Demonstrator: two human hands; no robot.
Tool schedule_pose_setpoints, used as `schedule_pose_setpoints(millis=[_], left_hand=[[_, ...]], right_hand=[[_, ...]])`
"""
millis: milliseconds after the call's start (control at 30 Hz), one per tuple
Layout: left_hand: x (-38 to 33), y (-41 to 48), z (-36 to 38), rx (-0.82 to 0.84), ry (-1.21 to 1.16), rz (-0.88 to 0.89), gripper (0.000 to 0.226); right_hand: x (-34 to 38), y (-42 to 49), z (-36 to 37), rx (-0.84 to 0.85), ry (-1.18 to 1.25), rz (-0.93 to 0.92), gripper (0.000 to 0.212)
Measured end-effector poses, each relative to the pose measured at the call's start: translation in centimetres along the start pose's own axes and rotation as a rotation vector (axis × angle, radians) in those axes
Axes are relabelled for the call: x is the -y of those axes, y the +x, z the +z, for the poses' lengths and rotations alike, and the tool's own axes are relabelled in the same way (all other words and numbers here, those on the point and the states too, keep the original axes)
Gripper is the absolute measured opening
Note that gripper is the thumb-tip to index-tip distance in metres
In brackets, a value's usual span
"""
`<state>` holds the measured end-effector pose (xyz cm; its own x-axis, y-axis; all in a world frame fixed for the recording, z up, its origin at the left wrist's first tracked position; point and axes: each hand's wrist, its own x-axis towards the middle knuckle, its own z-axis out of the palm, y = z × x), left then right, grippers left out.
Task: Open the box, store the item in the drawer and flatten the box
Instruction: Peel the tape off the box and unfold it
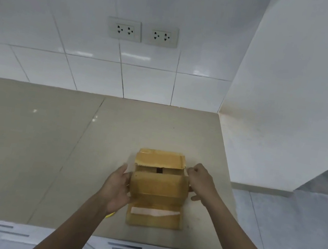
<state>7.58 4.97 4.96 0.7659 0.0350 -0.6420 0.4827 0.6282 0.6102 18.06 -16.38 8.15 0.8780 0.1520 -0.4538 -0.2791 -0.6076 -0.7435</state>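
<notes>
A small brown cardboard box [158, 186] stands on the beige countertop [46, 148], near its front right part. Its far top flap [159, 158] is folded back and a dark gap shows inside; the near flap still lies over the top. A white label strip runs across the box's front face. My left hand [118, 188] presses against the box's left side. My right hand [200, 181] grips its right side near the top corner. A bit of something yellow [110, 215] peeks out under my left wrist. The item inside is hidden.
A white tiled wall with two double sockets [142, 32] rises behind the counter. A white wall panel [292, 102] bounds the counter on the right, with grey floor beyond. Drawer fronts with dark handles [125, 247] run below the counter's front edge.
</notes>
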Motion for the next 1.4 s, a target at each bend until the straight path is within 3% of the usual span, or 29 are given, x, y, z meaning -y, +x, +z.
schedule_pose_setpoints(millis=[67, 167, 267, 333, 433, 500, 567, 633, 733, 833, 900, 1000, 1100, 1167, 1233, 1300, 1400], left_hand=[[0.1, 0.0, 0.0, -0.046, 0.003, 0.011, 0.048], [0.2, -0.2, 0.1, -0.011, 0.250, 0.067, 0.021], [0.6, -0.4, -0.5, 0.156, 0.502, 0.185, 0.073], [1.4, -0.6, -0.4, 0.176, 0.735, 0.293, 0.097], [2.6, -0.5, 0.1, 0.102, 0.942, 0.341, 0.104], [2.9, -0.2, 0.2, 0.062, 0.972, 0.353, 0.097], [2.3, -0.1, 0.9, -0.004, 0.966, 0.314, 0.084], [1.3, 0.5, 1.5, -0.193, 1.068, 0.300, 0.070], [-0.5, 2.0, 3.1, -0.407, 1.336, 0.294, 0.102], [-1.9, 3.3, 4.8, -0.430, 1.459, 0.201, 0.124], [-2.2, 3.9, 5.3, -0.401, 1.515, 0.109, 0.127], [-2.4, 4.0, 4.6, -0.302, 1.422, 0.106, 0.102], [-4.0, 2.9, 2.9, -0.214, 1.130, 0.175, 0.048], [-5.1, 1.9, 1.8, -0.166, 0.995, 0.184, 0.031], [-5.8, 0.9, 1.1, -0.117, 1.019, 0.175, 0.027], [-6.0, 0.2, 1.2, -0.074, 1.048, 0.159, 0.039], [-7.0, -0.9, 1.9, -0.066, 1.047, 0.294, 0.040]], right_hand=[[0.4, 0.3, -0.2, 0.028, 0.035, 0.055, 0.023], [0.8, 0.9, -0.1, 0.071, -0.054, 0.118, 0.028], [1.3, 1.1, 0.5, 0.049, -0.335, 0.018, 0.026], [1.6, 0.7, 1.6, -0.041, -0.481, -0.069, 0.047], [2.2, 0.1, 3.9, -0.168, -0.707, -0.138, 0.086], [2.4, -0.1, 4.9, -0.175, -0.848, -0.159, 0.098], [2.5, 0.0, 5.1, -0.186, -0.872, -0.187, 0.095], [2.5, 0.4, 4.4, -0.182, -0.787, -0.224, 0.090], [2.5, 1.3, 2.7, -0.085, -0.641, -0.219, 0.088], [2.3, 2.4, 1.0, -0.063, -0.516, -0.159, 0.083], [1.9, 2.8, -0.1, -0.068, -0.476, -0.141, 0.068], [1.3, 3.7, -1.4, -0.088, -0.465, -0.220, 0.045], [0.9, 4.4, -2.9, -0.123, -0.257, -0.236, 0.059], [0.7, 4.7, -4.0, -0.096, -0.178, -0.274, 0.062], [0.7, 4.6, -4.7, -0.019, -0.164, -0.318, 0.050], [0.8, 4.3, -4.6, 0.057, -0.156, -0.366, 0.041], [1.7, 4.0, -4.9, 0.026, -0.101, -0.447, 0.035]])
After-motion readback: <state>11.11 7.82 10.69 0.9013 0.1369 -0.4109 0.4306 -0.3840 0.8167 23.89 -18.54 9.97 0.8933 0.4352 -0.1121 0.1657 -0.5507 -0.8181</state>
